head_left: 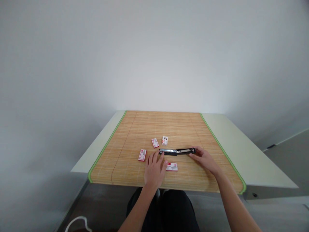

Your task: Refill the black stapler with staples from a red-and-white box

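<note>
A black stapler [177, 151], swung fully open into one long bar, lies flat on the bamboo mat [135, 135]. My left hand [155, 169] rests on the mat with fingers stretched toward the stapler's left end, fingertips touching it. My right hand [204, 159] holds the stapler's right end with curled fingers. Several small red-and-white staple boxes lie around: one [142, 155] left of my left hand, one [155, 142] and an upright one [164, 140] behind the stapler, one [172, 167] between my hands.
The mat with a green border covers most of a pale table [243, 151] that stands against a white wall. My dark-trousered legs [166, 209] are below the table's near edge. A white cable [78, 222] lies on the floor at the lower left.
</note>
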Available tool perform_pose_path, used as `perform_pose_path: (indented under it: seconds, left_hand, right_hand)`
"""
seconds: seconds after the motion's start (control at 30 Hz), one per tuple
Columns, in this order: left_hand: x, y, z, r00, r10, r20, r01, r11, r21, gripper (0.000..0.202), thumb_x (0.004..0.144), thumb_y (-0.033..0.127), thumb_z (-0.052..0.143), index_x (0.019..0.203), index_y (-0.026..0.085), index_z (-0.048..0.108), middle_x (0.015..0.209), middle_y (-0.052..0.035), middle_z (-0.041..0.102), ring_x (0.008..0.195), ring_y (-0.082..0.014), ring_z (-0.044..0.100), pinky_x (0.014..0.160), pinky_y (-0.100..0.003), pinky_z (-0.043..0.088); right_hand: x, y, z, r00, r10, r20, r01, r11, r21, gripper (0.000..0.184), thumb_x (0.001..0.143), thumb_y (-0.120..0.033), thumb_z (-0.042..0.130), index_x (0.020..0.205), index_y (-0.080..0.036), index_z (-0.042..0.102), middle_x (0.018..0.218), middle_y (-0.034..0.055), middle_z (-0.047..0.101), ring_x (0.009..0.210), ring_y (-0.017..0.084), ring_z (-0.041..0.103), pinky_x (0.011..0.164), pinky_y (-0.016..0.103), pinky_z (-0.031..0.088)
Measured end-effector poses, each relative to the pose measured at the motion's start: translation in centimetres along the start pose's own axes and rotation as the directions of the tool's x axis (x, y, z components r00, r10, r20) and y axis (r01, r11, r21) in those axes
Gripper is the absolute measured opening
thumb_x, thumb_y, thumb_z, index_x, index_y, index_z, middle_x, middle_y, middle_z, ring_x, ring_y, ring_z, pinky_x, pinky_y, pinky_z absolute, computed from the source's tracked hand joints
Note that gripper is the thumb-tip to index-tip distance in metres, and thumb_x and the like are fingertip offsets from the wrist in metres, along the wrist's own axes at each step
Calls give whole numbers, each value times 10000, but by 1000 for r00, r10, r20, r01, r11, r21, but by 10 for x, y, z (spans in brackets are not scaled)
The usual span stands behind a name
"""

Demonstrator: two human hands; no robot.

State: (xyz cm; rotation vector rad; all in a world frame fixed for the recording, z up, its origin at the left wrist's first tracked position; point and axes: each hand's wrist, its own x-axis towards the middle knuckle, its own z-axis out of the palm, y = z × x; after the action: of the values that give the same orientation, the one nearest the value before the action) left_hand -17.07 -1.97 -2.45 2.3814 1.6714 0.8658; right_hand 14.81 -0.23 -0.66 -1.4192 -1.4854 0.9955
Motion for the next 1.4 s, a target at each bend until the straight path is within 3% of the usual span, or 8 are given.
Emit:
perform_pose_path:
  seconds: [0.13,0.27,0.5,0.63,0.87,1.07,1.23,1.4]
  left_hand:
    - [-1,3,-1,1000,5,-13,-5,1000,30,516,1011,448,512,1522,402,454,1565,-6,477,1437,-311,408,1199,-581,341]
    - [-2,5,-4,1000,-1,-8,1,998,62,500,1017,470,497,1509,383,479,1565,-16,477,1418,-310,428,1202,-577,333]
    - [-2,6,-5,1000,12,-27,-10,997,71,506,1016,480,492,1512,381,475,1552,-19,494,1436,-306,407,1197,-563,336]
    - [-2,5,-3,1000,5,-27,-3,998,67,510,1010,490,499,1508,380,479,1552,-22,492,1422,-307,419,1195,-566,331]
    - [-7,5,-12,999,30,16,-30,999,-13,605,964,504,575,1533,350,439,1559,-53,464,1402,-321,433,1164,-542,374]
    - [-12,5,-25,974,189,125,-174,977,-127,595,892,394,673,1465,374,512,1388,-17,608,1272,-278,525,1094,-452,453]
    - [-10,4,-24,979,149,140,-128,981,-149,608,899,310,651,1481,382,489,1303,-6,661,1193,-270,554,1028,-441,472]
    - [-10,3,-19,992,76,104,-60,987,-150,508,899,314,650,1398,339,560,1263,-26,661,1160,-271,565,1008,-444,475]
  right_hand:
    - [10,-10,16,997,-74,-15,75,988,135,490,796,-587,785,1133,-242,699,1185,96,736,1143,286,665,1085,471,484]
    - [27,-32,38,988,-154,14,149,975,163,445,840,-521,765,1183,-251,681,1251,77,716,1178,263,657,1112,456,472]
    - [55,-65,99,946,-253,200,289,941,-178,290,864,-340,730,1145,-268,729,1151,37,753,1078,243,695,1029,418,519]
    - [55,-61,120,953,-248,175,295,892,-342,348,839,-271,737,1187,-287,730,1190,46,746,1113,264,688,1025,430,518]
    - [37,-52,99,943,-263,205,316,904,-289,464,918,-266,607,1378,-314,641,1363,23,680,1231,259,651,1106,439,476]
    - [18,-32,83,981,-195,22,192,933,-304,411,898,-354,625,1297,-290,698,1255,49,734,1137,292,686,1029,465,517]
    - [3,-19,84,976,-186,-117,139,935,-326,367,896,-460,628,1194,-270,727,1199,79,736,1093,292,674,983,461,525]
    - [-12,-21,90,966,-199,-164,143,943,-299,357,936,-520,593,1172,-283,720,1187,78,718,1096,287,654,998,452,512]
